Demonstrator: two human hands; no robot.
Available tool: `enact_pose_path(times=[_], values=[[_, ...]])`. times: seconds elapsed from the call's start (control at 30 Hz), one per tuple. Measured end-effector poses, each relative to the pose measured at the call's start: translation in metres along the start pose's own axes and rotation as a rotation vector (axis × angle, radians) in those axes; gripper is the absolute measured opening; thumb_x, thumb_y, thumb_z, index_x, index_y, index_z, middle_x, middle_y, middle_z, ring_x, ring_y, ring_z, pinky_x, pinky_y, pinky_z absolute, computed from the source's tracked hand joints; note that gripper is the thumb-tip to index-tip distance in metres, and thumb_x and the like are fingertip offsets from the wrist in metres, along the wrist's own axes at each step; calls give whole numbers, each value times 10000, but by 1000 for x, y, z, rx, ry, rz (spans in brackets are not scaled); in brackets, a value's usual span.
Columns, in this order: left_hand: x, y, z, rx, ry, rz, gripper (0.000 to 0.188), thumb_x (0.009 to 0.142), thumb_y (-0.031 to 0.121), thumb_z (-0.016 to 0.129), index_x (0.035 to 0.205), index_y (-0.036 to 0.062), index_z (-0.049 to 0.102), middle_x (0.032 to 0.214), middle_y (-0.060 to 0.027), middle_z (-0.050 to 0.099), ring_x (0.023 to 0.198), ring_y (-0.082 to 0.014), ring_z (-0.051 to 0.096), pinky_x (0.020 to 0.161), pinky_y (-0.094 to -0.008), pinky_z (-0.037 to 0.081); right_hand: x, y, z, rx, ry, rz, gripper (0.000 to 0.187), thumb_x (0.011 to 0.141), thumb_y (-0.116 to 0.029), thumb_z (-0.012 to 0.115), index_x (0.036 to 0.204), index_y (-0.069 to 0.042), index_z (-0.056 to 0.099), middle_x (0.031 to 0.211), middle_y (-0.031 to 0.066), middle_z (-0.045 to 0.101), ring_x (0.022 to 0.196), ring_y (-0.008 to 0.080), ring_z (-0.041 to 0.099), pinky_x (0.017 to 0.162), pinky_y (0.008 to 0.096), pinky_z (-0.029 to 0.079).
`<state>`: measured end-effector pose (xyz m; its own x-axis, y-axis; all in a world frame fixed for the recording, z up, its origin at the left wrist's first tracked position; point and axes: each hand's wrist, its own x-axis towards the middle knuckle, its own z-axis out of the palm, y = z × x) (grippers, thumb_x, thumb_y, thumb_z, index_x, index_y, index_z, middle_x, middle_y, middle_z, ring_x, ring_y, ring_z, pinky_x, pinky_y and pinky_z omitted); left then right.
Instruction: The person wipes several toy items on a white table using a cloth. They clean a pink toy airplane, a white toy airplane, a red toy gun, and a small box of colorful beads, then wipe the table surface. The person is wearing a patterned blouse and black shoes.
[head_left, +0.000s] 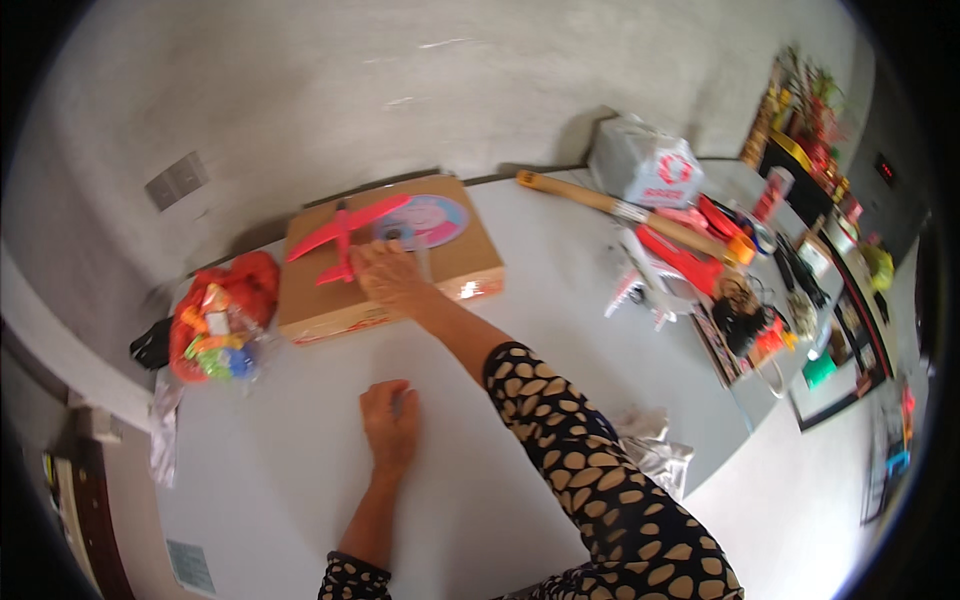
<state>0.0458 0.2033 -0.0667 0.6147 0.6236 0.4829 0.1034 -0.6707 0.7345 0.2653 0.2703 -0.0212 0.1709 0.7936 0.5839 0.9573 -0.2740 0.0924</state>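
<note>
1. Table (530, 400), grey-white; carries all items below.
2. Box (460, 258), brown cardboard, flat, at the far left of the table.
3. Bat (600, 203), wooden, lying at the far right.
4. Plastic bag (645, 165), white with red print, standing just beyond the bat.
5. Red bag (255, 280), left of the box, with colourful small packets in it.
6. Toy plane (343, 240), pink, on the left part of the box top.
7. Hand fan (440, 217), round, pink and blue, on the box top, right of the plane.
8. Right hand (388, 278), over the near middle of the box, fingers between plane tail and fan. Whether it grips either is hidden. Step in hand, as judged: reaching onto the box top. Next move seems to call for settling the fingers squarely on one item, without knocking its neighbour.
9. Left hand (390, 420), loosely curled at the table, nearer than the box; nothing seen held, tightness unclear.
</note>
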Motion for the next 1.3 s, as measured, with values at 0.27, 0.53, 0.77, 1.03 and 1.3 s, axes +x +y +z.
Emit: enact_pose_path(times=[0.27,0.53,0.77,1.03,1.3], values=[[-3,4,0,-91,-27,-145,176,797,50,657,967,40,616,973,-64,603,950,-228,522,835,-347,448,-108,90,-118,9,76,95,522,767,-130,599,1268,-21,501,1227,127,532,1166,315,482,904,452,396],[-8,44,16,-36,-108,5,207,791,51,660,992,64,614,979,-48,598,964,-198,515,816,-326,423,-285,200,-236,-451,-307,825,412,764,-422,676,1008,-90,665,1089,100,579,1065,267,527,799,463,416],[-35,90,81,-360,-329,-211,179,856,81,636,1029,40,611,959,-37,624,878,-129,571,768,-270,446,-351,216,-214,-199,-12,699,180,821,-230,605,771,-59,627,755,133,648,691,331,669,598,438,548],[-53,182,140,-817,-528,-547,308,954,218,540,1153,-17,557,1097,-104,623,993,-172,606,837,-308,482,-338,168,-209,-68,126,636,122,797,-120,591,708,-36,582,688,148,627,600,316,654,544,402,547],[-53,182,164,-1269,-723,-907,366,965,355,506,1136,36,562,1114,-99,604,1080,-220,571,925,-384,451,-344,79,-242,38,45,556,60,746,-83,604,758,-34,571,711,120,596,560,270,652,485,360,536]])
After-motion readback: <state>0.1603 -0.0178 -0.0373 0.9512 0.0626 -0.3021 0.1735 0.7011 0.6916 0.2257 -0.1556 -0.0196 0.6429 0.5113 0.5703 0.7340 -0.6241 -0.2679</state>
